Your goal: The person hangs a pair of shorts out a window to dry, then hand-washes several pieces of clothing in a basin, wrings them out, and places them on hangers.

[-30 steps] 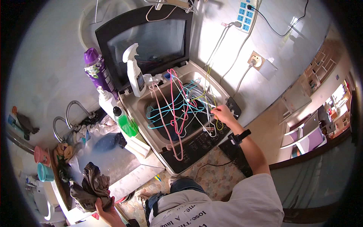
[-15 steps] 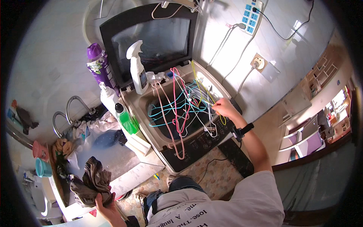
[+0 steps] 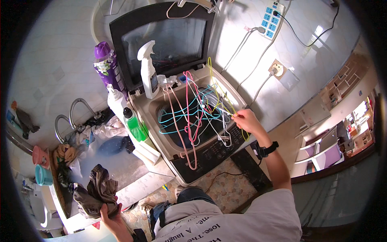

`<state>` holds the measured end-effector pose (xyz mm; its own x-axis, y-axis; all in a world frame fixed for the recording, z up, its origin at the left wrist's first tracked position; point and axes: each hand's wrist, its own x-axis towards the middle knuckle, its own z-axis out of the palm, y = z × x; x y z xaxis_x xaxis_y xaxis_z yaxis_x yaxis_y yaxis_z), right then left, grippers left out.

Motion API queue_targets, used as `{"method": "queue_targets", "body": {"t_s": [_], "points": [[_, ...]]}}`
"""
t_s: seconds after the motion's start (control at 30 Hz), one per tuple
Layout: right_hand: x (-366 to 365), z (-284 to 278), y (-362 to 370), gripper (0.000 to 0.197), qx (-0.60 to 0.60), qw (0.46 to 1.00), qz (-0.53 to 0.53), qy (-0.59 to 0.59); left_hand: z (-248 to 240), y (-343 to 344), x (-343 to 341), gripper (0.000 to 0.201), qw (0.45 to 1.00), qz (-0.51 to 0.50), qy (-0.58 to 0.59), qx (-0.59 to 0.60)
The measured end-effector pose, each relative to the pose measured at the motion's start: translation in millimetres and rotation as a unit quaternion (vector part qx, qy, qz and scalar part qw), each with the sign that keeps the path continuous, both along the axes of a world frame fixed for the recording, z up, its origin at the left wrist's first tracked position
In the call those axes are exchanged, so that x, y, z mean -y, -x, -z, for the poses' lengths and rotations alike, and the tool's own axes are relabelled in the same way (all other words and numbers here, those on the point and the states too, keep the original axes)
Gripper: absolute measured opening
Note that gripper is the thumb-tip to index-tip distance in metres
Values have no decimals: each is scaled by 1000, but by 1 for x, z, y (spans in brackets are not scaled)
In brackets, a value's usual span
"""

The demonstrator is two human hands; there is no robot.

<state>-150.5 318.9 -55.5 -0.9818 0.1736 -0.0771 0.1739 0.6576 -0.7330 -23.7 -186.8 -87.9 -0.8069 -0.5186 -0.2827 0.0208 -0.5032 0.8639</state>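
Observation:
My left hand is closed on a crumpled dark brown garment, held at the front edge of the water-filled sink. With its fingers pinched, my right hand grips a yellow clothes hanger by its bar, at the right side of the washing machine. Several other hangers lie tangled across the machine's open tub, among them a pink hanger, a light blue hanger, a peach hanger and a white hanger.
Raised at the back is the machine's dark lid. A white spray bottle, a purple bottle and a green bottle stand along the left. Wet laundry lies in the sink. A power strip hangs on the wall.
My right hand has moved slightly right and down, drawing the yellow hanger a little away from the others. The left hand keeps the brown garment in nearly the same place.

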Motion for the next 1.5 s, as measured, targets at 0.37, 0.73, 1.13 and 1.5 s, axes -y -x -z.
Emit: {"method": "queue_targets", "body": {"t_s": [0.37,0.73,1.13,1.5], "points": [[43,-23,-48,19,-170,861,16,480,-27,24,-26,48,971,193,-93,-107],[115,-35,-114,12,-118,925,53,358,-11,43,-19,50,882,450,-70,-119],[318,-65,-170,26,-25,903,90,419,5,18,4,85,725,643,-54,-240],[349,-163,-211,22,-285,917,76,269,-36,13,87,65,350,731,469,-351]]}}
